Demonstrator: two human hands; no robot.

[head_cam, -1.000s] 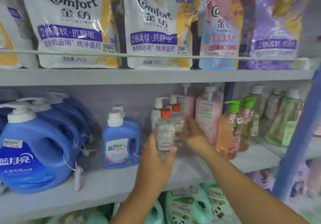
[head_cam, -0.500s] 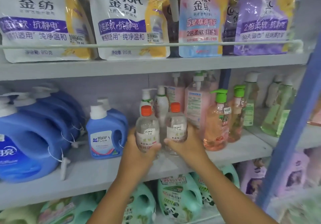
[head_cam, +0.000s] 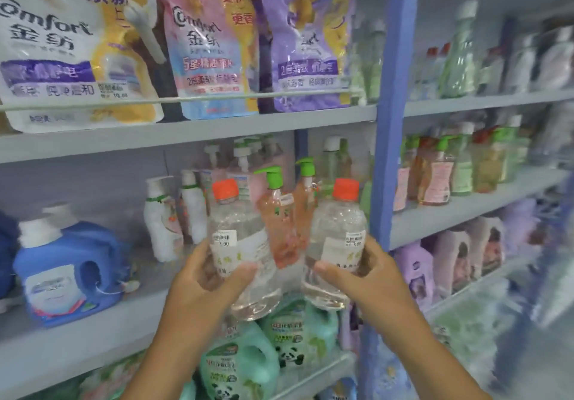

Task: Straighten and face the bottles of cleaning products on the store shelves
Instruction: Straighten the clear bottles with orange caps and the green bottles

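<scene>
Nearest the viewer, at lower centre of the frame, the left hand (head_cam: pixel 207 278) grips a clear orange-capped bottle (head_cam: pixel 240 244), its fingers wrapped behind the body and the thumb across the label. The right hand (head_cam: pixel 357 272) grips a second clear bottle (head_cam: pixel 337 241) the same way. Both bottles are lifted off the middle shelf (head_cam: pixel 93 334) and held in front of it. Their long axes lean apart: the left cap tips toward the left of the frame, the right cap slightly rightward, with the bases close together. The labels face the viewer.

Just beyond, seen in the gap between the two, stands a peach pump bottle (head_cam: pixel 278 222) with a green head. Judged from this, the return move runs forward and down onto the shelf, each bottle righted; neither hand is clearly nearer.

Motion blur softens label print, and the shelf spot behind the hands is hidden.
</scene>
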